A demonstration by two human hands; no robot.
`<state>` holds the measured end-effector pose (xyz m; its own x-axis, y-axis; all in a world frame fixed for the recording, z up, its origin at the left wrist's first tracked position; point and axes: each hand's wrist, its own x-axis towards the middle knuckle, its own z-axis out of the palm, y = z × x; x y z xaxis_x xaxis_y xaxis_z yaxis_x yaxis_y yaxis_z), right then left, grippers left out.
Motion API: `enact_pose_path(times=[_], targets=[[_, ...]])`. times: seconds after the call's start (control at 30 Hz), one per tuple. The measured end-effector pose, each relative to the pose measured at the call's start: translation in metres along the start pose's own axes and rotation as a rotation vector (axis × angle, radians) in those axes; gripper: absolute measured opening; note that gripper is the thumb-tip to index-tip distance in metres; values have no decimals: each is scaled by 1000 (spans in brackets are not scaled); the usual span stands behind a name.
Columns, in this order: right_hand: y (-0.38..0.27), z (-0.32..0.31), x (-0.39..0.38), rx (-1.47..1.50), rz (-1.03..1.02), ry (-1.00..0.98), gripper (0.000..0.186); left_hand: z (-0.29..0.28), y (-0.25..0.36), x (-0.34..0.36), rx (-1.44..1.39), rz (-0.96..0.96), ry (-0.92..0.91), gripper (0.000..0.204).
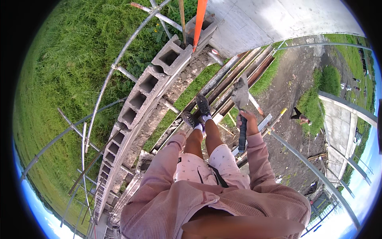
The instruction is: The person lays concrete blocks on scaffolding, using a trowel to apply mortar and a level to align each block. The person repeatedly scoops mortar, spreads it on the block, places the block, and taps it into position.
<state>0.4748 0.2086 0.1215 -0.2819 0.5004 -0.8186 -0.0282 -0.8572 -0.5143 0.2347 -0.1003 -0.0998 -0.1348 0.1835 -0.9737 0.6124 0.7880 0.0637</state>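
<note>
My right hand point(249, 122) is closed around the dark handle of a pointed trowel point(240, 95). The trowel's blade points away from me, with grey mortar smeared on it. My left arm reaches forward toward the wall of hollow concrete blocks point(149, 83). Of my left hand point(179, 137), little shows past the pink sleeve, and its fingers cannot be made out. It is nearest to the near side of the block wall, with no tool visible at it. The blocks curve from upper middle to lower left, their open cells facing up.
I stand on narrow scaffold planks point(229, 85) above the ground. Metal scaffold pipes point(314, 171) run on both sides. An orange upright strip point(199, 22) stands at the wall's far end, beside a concrete slab point(270, 20). Another person point(303, 117) is on the dirt below, at right.
</note>
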Motion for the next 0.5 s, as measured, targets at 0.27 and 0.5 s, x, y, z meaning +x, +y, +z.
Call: enact_pose_path(times=[0.27, 0.5], targets=[[-22, 137, 92, 21, -321, -159, 18, -7, -50, -81, 147, 51, -23, 28], [-57, 208, 200, -506, -654, 178, 23, 70, -85, -106, -128, -66, -66, 31]])
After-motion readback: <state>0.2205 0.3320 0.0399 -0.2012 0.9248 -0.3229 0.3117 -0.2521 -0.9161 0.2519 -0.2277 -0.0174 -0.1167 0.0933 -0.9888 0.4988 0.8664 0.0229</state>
